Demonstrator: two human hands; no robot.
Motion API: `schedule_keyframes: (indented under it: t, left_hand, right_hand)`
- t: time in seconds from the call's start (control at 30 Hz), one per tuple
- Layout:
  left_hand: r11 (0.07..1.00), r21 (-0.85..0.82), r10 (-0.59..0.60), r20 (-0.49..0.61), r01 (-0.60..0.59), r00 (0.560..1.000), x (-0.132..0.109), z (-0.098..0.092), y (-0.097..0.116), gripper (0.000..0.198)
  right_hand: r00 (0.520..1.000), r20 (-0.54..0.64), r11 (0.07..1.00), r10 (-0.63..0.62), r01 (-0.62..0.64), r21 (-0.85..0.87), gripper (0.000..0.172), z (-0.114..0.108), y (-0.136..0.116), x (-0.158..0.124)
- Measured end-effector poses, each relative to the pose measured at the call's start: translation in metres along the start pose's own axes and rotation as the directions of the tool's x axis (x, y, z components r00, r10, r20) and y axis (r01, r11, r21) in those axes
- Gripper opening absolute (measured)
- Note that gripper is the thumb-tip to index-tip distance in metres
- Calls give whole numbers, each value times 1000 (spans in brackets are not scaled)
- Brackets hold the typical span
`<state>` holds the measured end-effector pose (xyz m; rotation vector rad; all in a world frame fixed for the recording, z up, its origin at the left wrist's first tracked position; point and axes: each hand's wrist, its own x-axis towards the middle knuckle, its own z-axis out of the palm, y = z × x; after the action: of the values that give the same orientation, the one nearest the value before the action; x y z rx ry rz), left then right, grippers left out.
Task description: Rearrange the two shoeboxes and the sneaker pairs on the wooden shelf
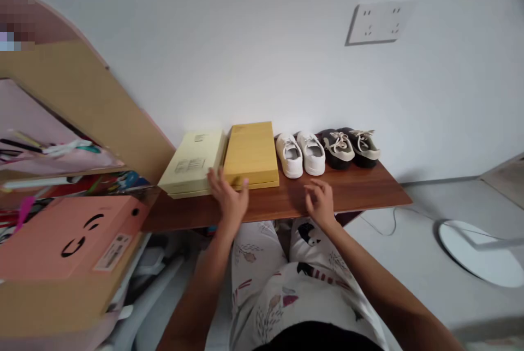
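Note:
Two flat boxes lie side by side on a dark wooden board (262, 206), a pale cream one (192, 160) at the left and a yellow one (251, 152) beside it. My left hand (230, 195) is at their front edges, fingers spread, holding nothing. To the right of the yellow box stand a pair of white shoes (291, 160) and a pair of black shoes with beige laces (339, 149). In front of the white shoes, my right hand (320, 201) hovers over the board's front edge with its fingers curled loosely apart and nothing in them.
At the left, a pink box (69, 236) and cluttered shelves stand close to the board. A wall socket panel (374, 22) is above the shoes. On the floor at the right are a round white base (483, 253) and a thin cable (382, 228).

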<state>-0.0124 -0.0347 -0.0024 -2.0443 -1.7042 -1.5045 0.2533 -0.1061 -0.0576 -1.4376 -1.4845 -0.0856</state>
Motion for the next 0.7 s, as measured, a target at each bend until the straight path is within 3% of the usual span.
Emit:
schedule_keyframes:
  t: [0.1, 0.17, 0.2, 0.27, 0.37, 0.47, 0.53, 0.63, 0.7]
  left_hand:
    - [942, -244, 274, 157, -232, 949, -37, 43, 73, 69]
    - [896, -345, 378, 262, -280, 888, -49, 79, 112, 64]
    - [907, -350, 340, 285, -233, 896, -49, 97, 126, 65]
    - [953, -296, 150, 297, -58, 943, -40, 131, 141, 67]
    - [955, -223, -132, 271, 196, 953, -20, 167, 142, 59]
    - [924, -260, -218, 242, 280, 945, -7, 180, 133, 40]
    - [880, -330, -291, 197, 343, 936, -4, 181, 130, 35]
    - [704, -498, -486, 183, 507, 855, -4, 182, 132, 43]
    - [534, -590, -593, 250, 606, 766, -6, 184, 137, 48]
  right_hand:
    - [990, -98, 990, 103, -111, -81, 34, -13, 29, 34]
    - [985, -93, 983, 148, -156, -92, 46, -10, 42, 59]
    - [982, -79, 980, 174, -181, -84, 52, -6, 47, 70]
    - [970, -42, 968, 240, -242, -57, 62, 6, 52, 87]
    - [936, 5, 936, 352, -351, -12, 70, 21, 57, 96]
    - [889, -3, 888, 457, -456, 67, 71, 25, 61, 92]
    - [833, -45, 826, 551, -537, 174, 71, 24, 64, 89]
    - [702, -63, 649, 709, -615, 448, 65, 25, 63, 86]
    - [615, 30, 450, 788, -607, 655, 60, 29, 60, 88]
